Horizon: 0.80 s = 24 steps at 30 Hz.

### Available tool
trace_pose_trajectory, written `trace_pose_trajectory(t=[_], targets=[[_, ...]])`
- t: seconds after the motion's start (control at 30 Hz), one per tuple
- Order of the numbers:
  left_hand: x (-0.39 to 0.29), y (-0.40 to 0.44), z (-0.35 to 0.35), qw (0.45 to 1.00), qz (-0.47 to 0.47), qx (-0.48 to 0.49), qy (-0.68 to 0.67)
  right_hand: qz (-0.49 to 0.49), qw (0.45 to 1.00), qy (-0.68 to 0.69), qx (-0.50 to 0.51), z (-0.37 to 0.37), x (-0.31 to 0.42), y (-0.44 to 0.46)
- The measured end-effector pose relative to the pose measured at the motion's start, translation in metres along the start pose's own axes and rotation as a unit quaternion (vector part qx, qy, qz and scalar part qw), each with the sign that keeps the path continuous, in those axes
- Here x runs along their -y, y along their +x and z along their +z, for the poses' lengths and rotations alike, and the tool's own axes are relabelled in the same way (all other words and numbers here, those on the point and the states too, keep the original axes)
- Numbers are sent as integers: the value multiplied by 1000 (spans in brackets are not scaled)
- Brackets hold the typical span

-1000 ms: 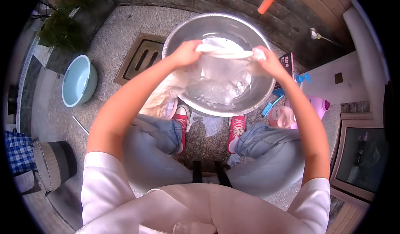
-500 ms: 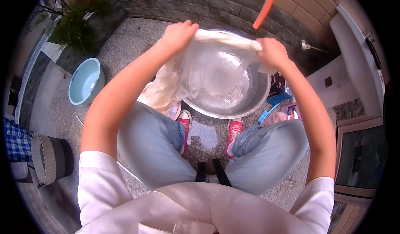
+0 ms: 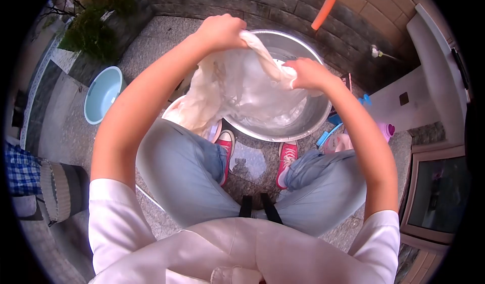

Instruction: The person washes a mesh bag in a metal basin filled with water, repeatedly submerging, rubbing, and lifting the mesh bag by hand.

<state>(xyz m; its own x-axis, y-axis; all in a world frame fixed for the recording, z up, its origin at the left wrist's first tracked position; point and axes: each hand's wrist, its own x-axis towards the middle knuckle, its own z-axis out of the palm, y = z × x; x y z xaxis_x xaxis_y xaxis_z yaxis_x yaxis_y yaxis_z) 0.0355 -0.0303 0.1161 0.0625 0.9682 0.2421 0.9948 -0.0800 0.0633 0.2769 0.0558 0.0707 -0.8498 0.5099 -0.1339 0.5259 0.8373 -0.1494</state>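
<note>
A wet, thin whitish cloth (image 3: 252, 84) hangs between my hands over a large round metal basin (image 3: 308, 120). My left hand (image 3: 223, 32) is closed on its upper left end, above the basin's left rim. Lower and to the right, my right hand (image 3: 308, 74) pinches the other end of the twisted top edge. The cloth's left part drapes down over cream fabric in a pale tub (image 3: 215, 131) beside the basin. What lies at the bottom of the basin is largely hidden by the cloth.
A light blue basin (image 3: 103, 94) stands at the left, near plants (image 3: 91, 36). Right of the metal basin are a blue brush (image 3: 328, 135) and a purple bottle (image 3: 386, 131). An orange hose (image 3: 327, 6) hangs at the top. Red shoes (image 3: 288, 160) are below the basin.
The cloth, earlier stretched nearly level, now slopes down to the right and its top edge is twisted. My left hand has risen; my right hand has moved left, closer to it.
</note>
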Motion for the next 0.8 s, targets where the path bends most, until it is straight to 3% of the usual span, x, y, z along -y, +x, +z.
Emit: trace_pose_trajectory(t=[0.03, 0.1, 0.13, 0.23, 0.27, 0.3, 0.33, 0.4, 0.47, 0.53, 0.57, 0.6, 0.67, 0.7, 0.73, 0.8], targets=[[-2, 1, 0, 999, 7, 46, 19, 1, 1000, 3, 1, -2, -2, 2], [2, 0, 9, 997, 33, 67, 15, 101, 988, -119, -13, -8, -9, 9], [5, -2, 16, 995, 58, 84, 10, 90, 984, -131, -78, -12, -15, 6], [11, -1, 40, 989, 69, 125, -44, 116, 980, -45, -156, -20, -34, 8], [13, 0, 48, 981, 61, 165, -85, 93, 974, 86, -186, -23, -39, 8], [10, 2, 54, 965, -24, 217, -147, 69, 951, 215, -213, -24, -44, 9], [10, 4, 59, 965, -24, 217, -148, 71, 951, 214, -213, -24, -48, 9], [11, 7, 68, 927, -73, 214, -298, 27, 930, 238, -278, -22, -53, 9], [18, 7, 77, 918, -43, 172, -354, 40, 929, 236, -281, -24, -57, 3], [21, 10, 70, 862, -124, 235, -431, 49, 965, 98, -238, -31, -61, -4], [23, 10, 66, 854, -122, 253, -438, 80, 973, 48, -211, -33, -63, -7], [21, 8, 66, 854, -122, 253, -438, 80, 973, 48, -211, -37, -60, -11], [16, 4, 67, 908, -45, 188, -372, 146, 965, -94, -195, -44, -56, -15], [13, 6, 61, 942, -11, 208, -264, 146, 966, -93, -194, -47, -56, -14], [9, 7, 56, 941, -12, 210, -264, 158, 959, -114, -206, -48, -56, -13], [3, 9, 49, 985, 49, 159, -37, 183, 943, -157, -230, -50, -56, -12]])
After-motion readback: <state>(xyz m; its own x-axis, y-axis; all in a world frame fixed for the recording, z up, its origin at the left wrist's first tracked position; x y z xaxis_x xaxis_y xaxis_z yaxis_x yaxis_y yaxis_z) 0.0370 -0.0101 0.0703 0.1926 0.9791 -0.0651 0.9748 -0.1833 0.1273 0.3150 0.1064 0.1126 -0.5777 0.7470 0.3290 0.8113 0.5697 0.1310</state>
